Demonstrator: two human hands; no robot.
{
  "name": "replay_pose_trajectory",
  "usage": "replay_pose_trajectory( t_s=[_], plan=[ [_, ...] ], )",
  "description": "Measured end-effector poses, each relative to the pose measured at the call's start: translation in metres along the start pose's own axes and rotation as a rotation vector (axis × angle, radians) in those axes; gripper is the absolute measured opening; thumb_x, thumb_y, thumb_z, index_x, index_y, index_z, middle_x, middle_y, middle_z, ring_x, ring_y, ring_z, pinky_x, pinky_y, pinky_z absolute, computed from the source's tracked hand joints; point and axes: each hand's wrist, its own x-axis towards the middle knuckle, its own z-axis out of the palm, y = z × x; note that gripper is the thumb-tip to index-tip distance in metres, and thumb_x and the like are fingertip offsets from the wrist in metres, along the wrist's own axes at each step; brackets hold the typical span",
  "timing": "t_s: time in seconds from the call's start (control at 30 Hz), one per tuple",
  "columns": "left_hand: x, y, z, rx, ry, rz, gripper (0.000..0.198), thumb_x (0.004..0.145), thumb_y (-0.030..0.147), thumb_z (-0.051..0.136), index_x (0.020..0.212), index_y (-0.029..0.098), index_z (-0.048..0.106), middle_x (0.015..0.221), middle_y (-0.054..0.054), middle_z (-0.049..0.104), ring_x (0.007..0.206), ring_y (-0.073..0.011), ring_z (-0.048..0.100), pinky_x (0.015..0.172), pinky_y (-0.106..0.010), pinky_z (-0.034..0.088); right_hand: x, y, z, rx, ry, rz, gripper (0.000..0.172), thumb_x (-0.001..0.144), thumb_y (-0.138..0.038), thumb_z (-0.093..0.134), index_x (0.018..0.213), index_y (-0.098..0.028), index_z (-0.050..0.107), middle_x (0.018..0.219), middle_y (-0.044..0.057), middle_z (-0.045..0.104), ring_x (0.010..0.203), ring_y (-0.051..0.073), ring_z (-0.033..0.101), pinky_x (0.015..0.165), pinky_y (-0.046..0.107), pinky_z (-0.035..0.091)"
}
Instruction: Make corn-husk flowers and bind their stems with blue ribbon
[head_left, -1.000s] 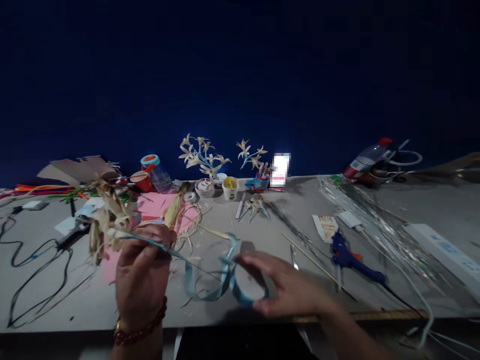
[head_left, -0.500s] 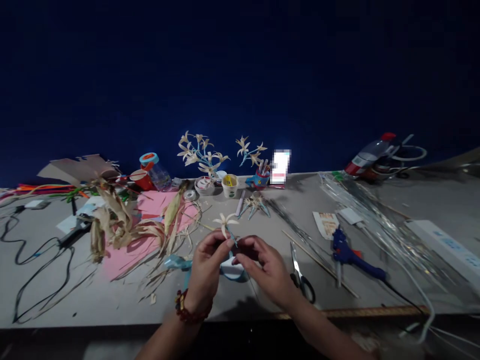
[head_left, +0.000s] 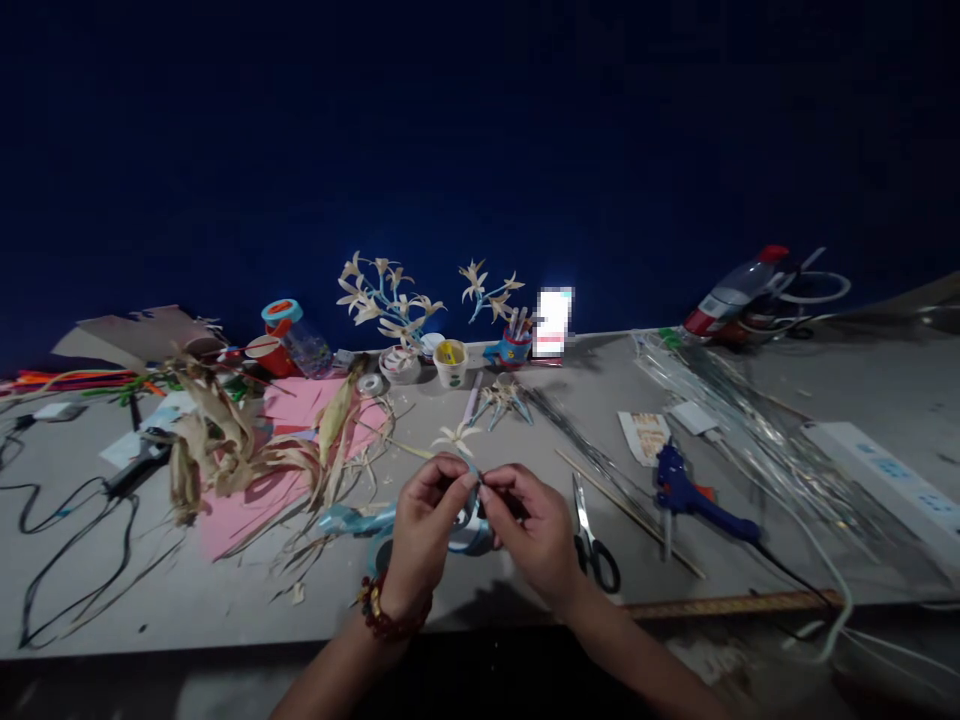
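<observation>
Both my hands meet over the middle of the grey table point(head_left: 525, 420). My left hand point(head_left: 424, 520), with a bead bracelet at the wrist, pinches the stem of a small pale husk flower point(head_left: 456, 437) that sticks up above my fingers. My right hand point(head_left: 529, 530) is closed, its fingertips pinching light blue ribbon point(head_left: 352, 520) at the flower's stem. A loop of the same ribbon hangs under my hands and trails left across the table.
Scissors point(head_left: 592, 545) lie just right of my hands, then a blue glue gun point(head_left: 694, 495) and clear plastic strips point(head_left: 735, 430). Dried corn husks point(head_left: 225, 450) on pink paper lie left, black cables point(head_left: 67, 540) beyond. Finished husk flower sprigs point(head_left: 382, 300) and small cups stand at the back.
My left hand came in from the left husk pile and my right hand let go of the ribbon roll; both now pinch the flower and ribbon together at centre. The flower tilted lower.
</observation>
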Motion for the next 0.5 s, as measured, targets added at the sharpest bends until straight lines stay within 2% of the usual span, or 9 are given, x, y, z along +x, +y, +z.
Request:
replay_pose_trajectory(
  t_s=[0.13, 0.33, 0.5],
  plan=[
    [-0.0022, -0.0013, 0.0034, 0.065, -0.005, 0.045, 0.012, 0.080, 0.030, 0.072, 0.079, 0.019, 0.067, 0.079, -0.002, 0.061, 0.073, -0.0137, 0.057, 0.069, -0.024, 0.047, -0.0002, 0.0006, -0.0012, -0.032, 0.057, -0.002, 0.015, 0.090, -0.032, 0.056, 0.082, -0.020, 0.056, 0.060, -0.004, 0.054, 0.044, 0.009, 0.048, 0.040, 0.018, 0.041],
    [-0.0003, 0.0032, 0.0046, 0.185, -0.034, 0.083, 0.011, 0.081, 0.028, 0.070, 0.078, 0.018, 0.066, 0.077, -0.002, 0.062, 0.074, -0.0154, 0.058, 0.070, -0.026, 0.047, 0.0004, 0.0071, -0.0022, -0.124, 0.113, -0.041, 0.013, 0.089, -0.030, 0.056, 0.080, -0.021, 0.056, 0.062, -0.003, 0.057, 0.048, 0.010, 0.052, 0.046, 0.020, 0.044],
    [0.0016, 0.0073, 0.0027, 0.442, -0.071, 0.283, 0.008, 0.084, 0.021, 0.065, 0.076, 0.020, 0.065, 0.077, -0.003, 0.063, 0.073, -0.0165, 0.058, 0.069, -0.028, 0.045, 0.0006, 0.0076, -0.0044, -0.284, 0.143, -0.144, 0.008, 0.089, -0.025, 0.056, 0.082, -0.020, 0.057, 0.067, -0.001, 0.063, 0.055, 0.012, 0.057, 0.054, 0.022, 0.046]
  ],
)
